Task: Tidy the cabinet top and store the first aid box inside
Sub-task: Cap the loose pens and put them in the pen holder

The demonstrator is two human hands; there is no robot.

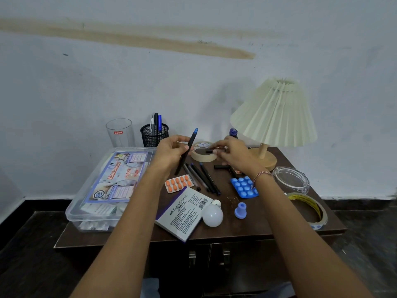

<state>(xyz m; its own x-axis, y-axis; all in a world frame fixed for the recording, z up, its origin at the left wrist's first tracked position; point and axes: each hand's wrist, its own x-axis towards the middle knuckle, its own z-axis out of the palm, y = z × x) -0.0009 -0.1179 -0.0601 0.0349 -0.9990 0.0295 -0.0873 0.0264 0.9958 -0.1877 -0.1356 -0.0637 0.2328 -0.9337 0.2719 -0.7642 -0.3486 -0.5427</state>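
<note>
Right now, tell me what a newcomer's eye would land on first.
The left grip holds a black pen over the cabinet top, the right grip pinching a small black cap beside it. The cream pleated lamp stands back right; the clear first aid box lies left.

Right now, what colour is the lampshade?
Pale cream, pleated; the lampshade shows best in the head view.

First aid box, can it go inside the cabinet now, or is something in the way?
The cabinet doors below the top look shut, so the first aid box cannot go in yet. The left hand holds a pen and the right hand pinches a black cap.
</note>
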